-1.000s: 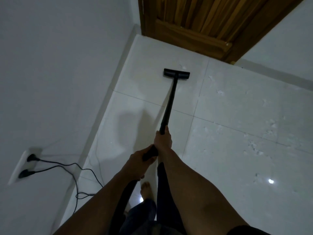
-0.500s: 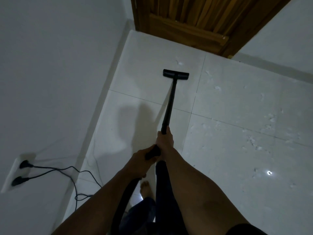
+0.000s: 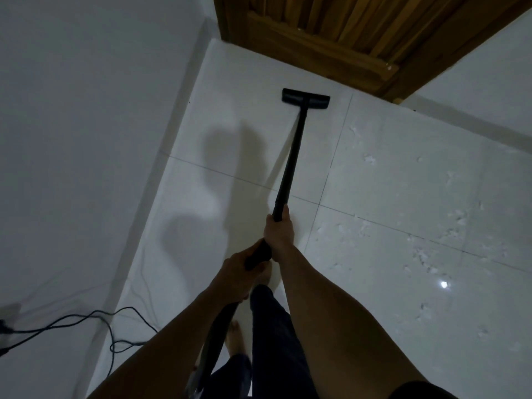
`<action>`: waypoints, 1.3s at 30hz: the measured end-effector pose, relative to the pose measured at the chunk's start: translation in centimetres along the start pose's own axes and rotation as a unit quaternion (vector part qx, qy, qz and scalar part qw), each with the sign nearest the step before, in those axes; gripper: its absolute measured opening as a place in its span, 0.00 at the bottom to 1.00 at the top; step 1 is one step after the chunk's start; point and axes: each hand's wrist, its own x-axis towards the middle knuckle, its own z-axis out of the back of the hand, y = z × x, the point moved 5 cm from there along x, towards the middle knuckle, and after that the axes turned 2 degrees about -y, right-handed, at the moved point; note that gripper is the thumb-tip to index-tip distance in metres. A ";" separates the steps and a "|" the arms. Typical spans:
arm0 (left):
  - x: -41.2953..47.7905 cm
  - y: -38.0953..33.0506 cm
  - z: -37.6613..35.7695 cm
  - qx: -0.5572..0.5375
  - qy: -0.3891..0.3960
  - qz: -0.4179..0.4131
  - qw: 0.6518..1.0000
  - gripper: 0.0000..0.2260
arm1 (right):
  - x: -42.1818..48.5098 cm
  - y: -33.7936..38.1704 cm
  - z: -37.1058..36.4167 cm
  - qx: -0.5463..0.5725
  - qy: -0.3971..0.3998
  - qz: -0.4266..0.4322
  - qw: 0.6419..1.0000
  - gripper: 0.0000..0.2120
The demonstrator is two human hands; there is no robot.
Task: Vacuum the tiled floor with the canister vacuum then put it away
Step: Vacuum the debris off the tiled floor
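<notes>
Black plastic floor nozzle (image 3: 305, 99) lies flat on the white tiled floor (image 3: 403, 211). It is on the corner tile, just short of the wooden door (image 3: 331, 33) and near the left wall (image 3: 72, 110). We read that as a stroke reaching into the corner.

The black wand (image 3: 290, 165) slants back from the nozzle to the hands. Right hand (image 3: 279, 231) is forward, fingers wrapped round the wand's near end; we judge this one steers and pushes. Left hand (image 3: 236, 276) sits just behind, curled round the thicker handle bend where the hose (image 3: 214, 341) joins, probably to carry the hose's weight and hold it off the legs. Both hands are clamped on the tool, neither loose.

The hose drops between the left arm and the dark trouser leg (image 3: 270, 326) and leaves the bottom edge. The canister is not in view, so we cannot say where it stands.

White flecks of debris (image 3: 423, 254) are scattered over the tiles to the right, well apart from the nozzle. We judge that side is not yet done. The tile under the nozzle looks cleaner.

Dark power cords (image 3: 98, 312) trail from the left wall and loop on the floor, apart from the nozzle and behind its line. Bare foot (image 3: 234, 338) stands on the tile below the left hand.

We judge vacuuming is under way, with putting away not started. The light is dim, so fine dust is not readable.
</notes>
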 end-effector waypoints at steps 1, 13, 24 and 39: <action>0.6 -0.3 0.1 0.000 -0.001 0.000 1.000 0.20 | 0.5 0.5 0.1 0.002 0.000 0.000 1.000 0.30; 5.6 -4.6 1.9 -0.016 -0.021 -0.034 0.999 0.20 | 3.8 6.8 1.6 0.021 -0.024 0.020 0.999 0.29; 4.1 -4.6 1.2 -0.012 -0.007 -0.037 0.999 0.23 | 2.3 5.5 3.0 0.038 -0.044 -0.006 0.998 0.28; 6.9 -6.3 -1.1 0.007 -0.014 -0.044 0.999 0.24 | 4.6 7.1 5.4 0.029 -0.038 0.026 0.999 0.29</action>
